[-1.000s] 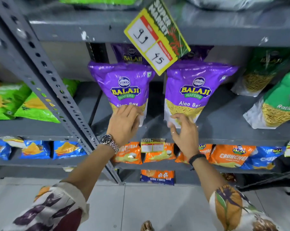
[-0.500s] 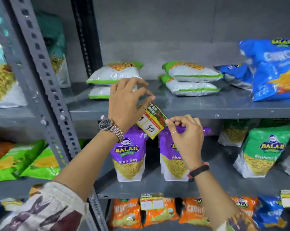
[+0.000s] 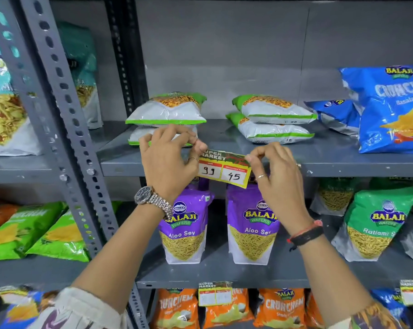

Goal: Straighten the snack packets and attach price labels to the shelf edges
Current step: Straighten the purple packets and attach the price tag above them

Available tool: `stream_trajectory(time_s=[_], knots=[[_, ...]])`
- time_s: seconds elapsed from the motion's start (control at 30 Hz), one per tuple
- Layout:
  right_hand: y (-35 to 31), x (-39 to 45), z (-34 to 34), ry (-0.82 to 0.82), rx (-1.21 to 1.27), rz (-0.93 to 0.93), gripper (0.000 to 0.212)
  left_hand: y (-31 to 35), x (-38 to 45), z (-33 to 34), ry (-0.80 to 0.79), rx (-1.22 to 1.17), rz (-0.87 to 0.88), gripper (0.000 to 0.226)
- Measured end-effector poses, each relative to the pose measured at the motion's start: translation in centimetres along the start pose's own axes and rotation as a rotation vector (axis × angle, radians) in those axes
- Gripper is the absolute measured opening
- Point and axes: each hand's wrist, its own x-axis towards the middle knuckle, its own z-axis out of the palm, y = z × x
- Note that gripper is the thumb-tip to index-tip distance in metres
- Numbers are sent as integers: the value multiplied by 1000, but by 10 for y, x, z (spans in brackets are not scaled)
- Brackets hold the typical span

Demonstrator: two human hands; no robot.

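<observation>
A yellow price label (image 3: 224, 169) marked 99 and 45 lies against the front edge of the grey shelf (image 3: 343, 166), nearly level. My left hand (image 3: 167, 160) pinches its left end and my right hand (image 3: 275, 172) pinches its top right corner. Directly below stand two purple Aloo Sev packets (image 3: 184, 231) (image 3: 253, 231), upright side by side. On the shelf above the label lie white and green packets in two flat stacks (image 3: 167, 110) (image 3: 272, 119).
A perforated grey upright (image 3: 65, 129) rises at left. Blue Crunchem bags (image 3: 393, 110) stand at upper right, green Ratlami Sev packets (image 3: 376, 224) at right. Orange packets (image 3: 281, 307) fill the lower shelf, which carries another label (image 3: 215, 295) on its edge.
My view rose from the lower shelves. Both hands left the purple packets and took the tilted label, turning it level along the shelf edge.
</observation>
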Motion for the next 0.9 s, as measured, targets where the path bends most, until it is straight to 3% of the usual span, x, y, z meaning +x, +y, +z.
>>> stream_trajectory(time_s=[0.33, 0.77, 0.9], knots=[[18, -1, -1, -327, -156, -70, 10, -21, -43, 8, -165, -22, 30, 13], [10, 12, 11, -186, -191, -43, 10, -23, -27, 9, -103, -115, 22, 22], [8, 12, 18, -89, -77, 28, 19, -24, -29, 11, -88, -154, 6, 23]])
